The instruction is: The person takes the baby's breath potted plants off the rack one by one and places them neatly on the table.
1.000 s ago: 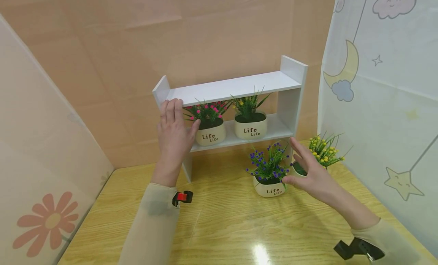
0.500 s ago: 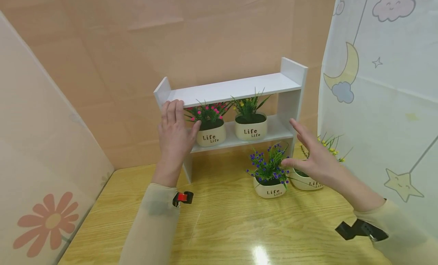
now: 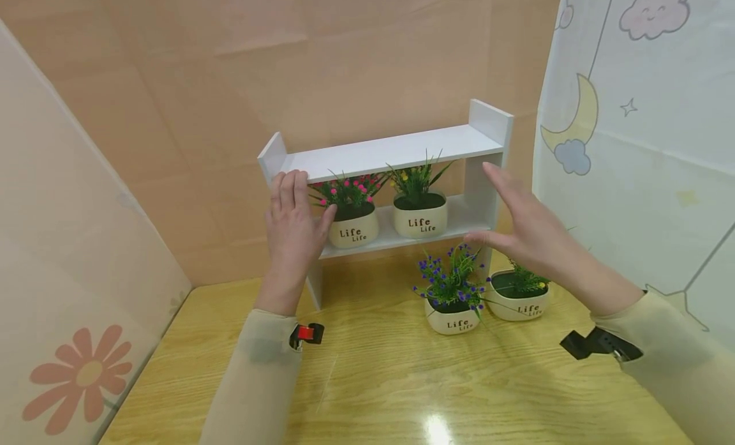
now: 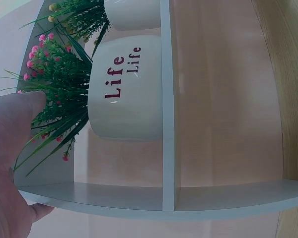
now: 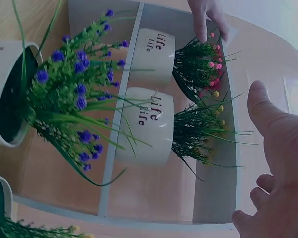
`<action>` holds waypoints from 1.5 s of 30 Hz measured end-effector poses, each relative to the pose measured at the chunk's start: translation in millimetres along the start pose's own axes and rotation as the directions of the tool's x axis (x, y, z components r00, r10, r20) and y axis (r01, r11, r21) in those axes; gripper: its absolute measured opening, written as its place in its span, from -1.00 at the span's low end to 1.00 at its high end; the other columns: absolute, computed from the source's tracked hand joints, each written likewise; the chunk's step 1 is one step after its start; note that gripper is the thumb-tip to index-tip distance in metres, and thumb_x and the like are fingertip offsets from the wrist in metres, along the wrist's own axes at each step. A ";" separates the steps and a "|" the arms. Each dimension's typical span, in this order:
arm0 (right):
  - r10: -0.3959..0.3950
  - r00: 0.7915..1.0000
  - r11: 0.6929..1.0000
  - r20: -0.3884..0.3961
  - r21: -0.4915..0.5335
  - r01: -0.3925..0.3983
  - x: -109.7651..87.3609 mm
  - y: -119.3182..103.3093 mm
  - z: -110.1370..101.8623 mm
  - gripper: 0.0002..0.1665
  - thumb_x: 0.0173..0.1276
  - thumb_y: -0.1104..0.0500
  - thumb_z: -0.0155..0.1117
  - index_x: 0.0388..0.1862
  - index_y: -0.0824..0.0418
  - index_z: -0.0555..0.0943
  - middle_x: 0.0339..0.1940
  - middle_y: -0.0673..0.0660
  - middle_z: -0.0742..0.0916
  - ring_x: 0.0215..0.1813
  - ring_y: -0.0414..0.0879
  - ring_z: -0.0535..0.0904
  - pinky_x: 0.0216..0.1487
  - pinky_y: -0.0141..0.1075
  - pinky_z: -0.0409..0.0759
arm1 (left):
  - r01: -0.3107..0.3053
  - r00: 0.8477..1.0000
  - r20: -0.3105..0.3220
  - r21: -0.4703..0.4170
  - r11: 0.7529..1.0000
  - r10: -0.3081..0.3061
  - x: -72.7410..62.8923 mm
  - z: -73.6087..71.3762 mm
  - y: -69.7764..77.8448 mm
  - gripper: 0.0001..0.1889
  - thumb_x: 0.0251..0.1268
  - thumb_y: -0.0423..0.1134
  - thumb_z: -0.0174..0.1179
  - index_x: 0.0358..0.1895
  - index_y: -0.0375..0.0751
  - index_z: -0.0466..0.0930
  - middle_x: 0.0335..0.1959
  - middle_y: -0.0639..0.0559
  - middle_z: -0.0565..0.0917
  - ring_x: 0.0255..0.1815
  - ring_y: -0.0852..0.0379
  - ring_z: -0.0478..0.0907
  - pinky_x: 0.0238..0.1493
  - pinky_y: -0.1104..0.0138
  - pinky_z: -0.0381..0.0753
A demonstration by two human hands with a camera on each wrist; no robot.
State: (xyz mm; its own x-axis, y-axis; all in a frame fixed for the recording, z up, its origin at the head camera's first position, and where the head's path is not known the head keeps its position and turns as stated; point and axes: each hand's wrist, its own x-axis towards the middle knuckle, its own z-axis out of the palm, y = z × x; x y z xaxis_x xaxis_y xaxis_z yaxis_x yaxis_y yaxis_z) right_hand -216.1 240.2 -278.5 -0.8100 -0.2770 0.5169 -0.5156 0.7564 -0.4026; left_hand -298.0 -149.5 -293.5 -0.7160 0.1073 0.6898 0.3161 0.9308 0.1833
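the white shelf (image 3: 390,152) is stood on a wooden table (image 3: 367,381), and its upper left corner is clasped by the left hand (image 3: 293,228), the fingers being laid over the top board's front edge and the thumb placed below it. before the shelf's right end, the right hand (image 3: 536,231) is held raised; its thumb and fingers are spread well apart, and nothing is gripped by them. on the shelf's lower board, two cream pots are set upright: the pink-flowered pot (image 3: 354,229) near the left end, close to the left thumb, and the yellow-flowered pot (image 3: 420,218) to its right. on the table, in front of the shelf's right end, the purple-flowered pot (image 3: 452,316) is placed; just beside it, farther right, the second yellow-flowered pot (image 3: 517,303) is partly covered by the right hand in the head view. the word "life" is printed twice on each. behind the shelf, a tan cloth (image 3: 373,62) is hung; to its right, a white cloth (image 3: 626,221) is seen, printed with a moon (image 3: 588,113).
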 end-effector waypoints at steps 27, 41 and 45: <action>-0.200 0.975 0.928 -0.092 -0.337 0.159 54.4 13.0 -4.7 0.27 0.34 -0.11 0.70 0.78 0.33 0.21 0.72 0.35 0.39 0.74 0.29 0.22 0.78 0.20 -0.15 | -0.008 1.000 -0.015 -0.004 1.000 0.007 -4.7 3.7 -0.6 -0.12 0.61 0.10 0.35 0.68 -0.20 0.05 0.66 -0.13 0.13 0.77 -0.17 -0.10 0.38 -0.27 0.45; -0.202 0.976 0.931 -0.083 -0.326 0.165 70.5 24.2 -0.5 0.21 0.35 -0.11 0.69 0.76 0.31 0.26 0.71 0.37 0.39 0.74 0.32 0.22 0.73 0.32 -0.01 | -0.004 0.999 -0.036 -0.016 1.000 0.004 -3.4 4.8 -1.3 -0.11 0.59 0.09 0.37 0.69 -0.21 0.07 0.67 -0.14 0.14 0.78 -0.17 -0.08 0.41 -0.28 0.43; -0.212 0.974 0.933 -0.085 -0.314 0.176 73.8 26.6 0.9 0.18 0.35 -0.08 0.69 0.75 0.31 0.28 0.71 0.37 0.39 0.73 0.34 0.22 0.69 0.36 0.09 | -0.002 1.000 -0.028 -0.013 1.000 0.001 -2.5 3.1 0.1 -0.12 0.60 0.09 0.36 0.68 -0.21 0.07 0.67 -0.13 0.14 0.78 -0.16 -0.09 0.42 -0.27 0.43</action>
State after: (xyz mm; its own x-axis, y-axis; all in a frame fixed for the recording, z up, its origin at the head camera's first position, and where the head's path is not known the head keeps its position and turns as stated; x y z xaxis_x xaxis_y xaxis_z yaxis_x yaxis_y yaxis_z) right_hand -289.9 239.3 -251.8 -0.6555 -0.3800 0.6526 -0.5359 0.8430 -0.0473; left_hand -298.1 -148.6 -297.4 -0.6979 0.0987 0.7094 0.3254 0.9261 0.1912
